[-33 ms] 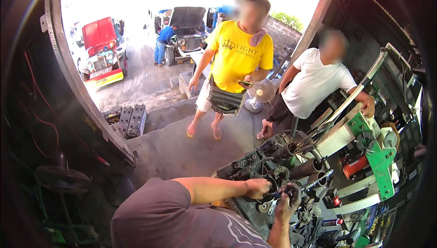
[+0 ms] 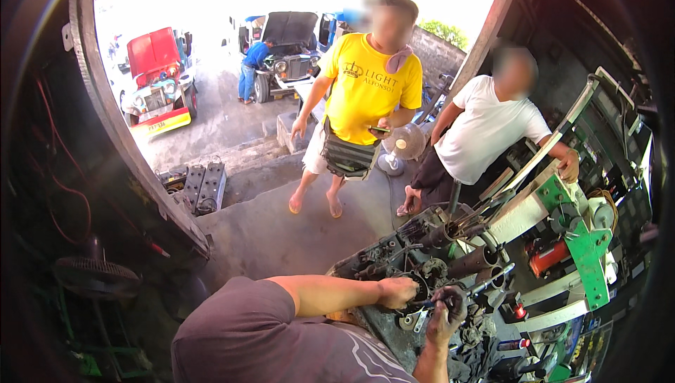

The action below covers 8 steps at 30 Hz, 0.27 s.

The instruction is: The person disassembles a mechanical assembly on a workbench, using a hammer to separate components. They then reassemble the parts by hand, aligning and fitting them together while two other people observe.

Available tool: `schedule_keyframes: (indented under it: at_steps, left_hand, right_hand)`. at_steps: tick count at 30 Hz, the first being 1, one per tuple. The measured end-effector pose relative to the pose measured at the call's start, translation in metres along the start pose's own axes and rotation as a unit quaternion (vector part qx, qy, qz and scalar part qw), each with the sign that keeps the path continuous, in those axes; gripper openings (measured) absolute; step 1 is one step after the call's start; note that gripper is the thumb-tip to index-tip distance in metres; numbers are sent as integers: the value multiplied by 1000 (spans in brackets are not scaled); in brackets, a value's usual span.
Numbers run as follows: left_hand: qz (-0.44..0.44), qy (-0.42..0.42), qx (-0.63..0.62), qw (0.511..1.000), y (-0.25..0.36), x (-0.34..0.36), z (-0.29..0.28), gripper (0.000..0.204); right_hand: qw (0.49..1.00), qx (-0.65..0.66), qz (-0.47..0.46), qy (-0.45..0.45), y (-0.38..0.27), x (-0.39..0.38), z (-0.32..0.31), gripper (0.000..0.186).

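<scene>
On the cluttered workbench, my left hand (image 2: 398,293) reaches in with its fingers curled down at the rim of a dark round metal housing (image 2: 420,284). What those fingers grip is hidden. My right hand (image 2: 448,313), blackened with grease, is closed around a slim dark tool (image 2: 426,303) that points toward the housing; its kind does not show. A pale metal rod (image 2: 492,279) slants up to the right just beyond my right hand, and I cannot tell whether it touches the fingers. Below my hands lies a small ring-shaped part (image 2: 407,322) beside a shiny wrench-like piece (image 2: 420,322).
Dark cylinders (image 2: 472,262) and greasy rags (image 2: 478,344) crowd the bench (image 2: 380,327). A green and white metal frame (image 2: 589,260) rises at right. Two people stand beyond, one in a yellow shirt (image 2: 376,81), one in white (image 2: 485,130). A fan (image 2: 404,145) and batteries (image 2: 204,186) stand behind.
</scene>
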<state>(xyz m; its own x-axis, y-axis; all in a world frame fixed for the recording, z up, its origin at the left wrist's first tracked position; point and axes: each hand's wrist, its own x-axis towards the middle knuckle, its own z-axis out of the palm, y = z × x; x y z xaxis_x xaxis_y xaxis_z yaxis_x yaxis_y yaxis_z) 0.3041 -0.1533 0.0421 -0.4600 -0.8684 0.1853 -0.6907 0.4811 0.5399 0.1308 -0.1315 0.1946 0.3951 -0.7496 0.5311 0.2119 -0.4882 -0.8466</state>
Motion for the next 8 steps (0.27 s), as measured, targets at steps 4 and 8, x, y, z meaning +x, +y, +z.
schedule_keyframes:
  at_steps: [4, 8]
  left_hand:
    - [-45, -38, -13, 998, 7, 1, -3, 44]
    - [-66, -72, 9, 995, 0, 5, -13, 53]
  right_hand:
    - [996, -57, 47, -55, -12, -3, -10, 27]
    - [957, -181, 141, -179, 6, -8, -20, 36]
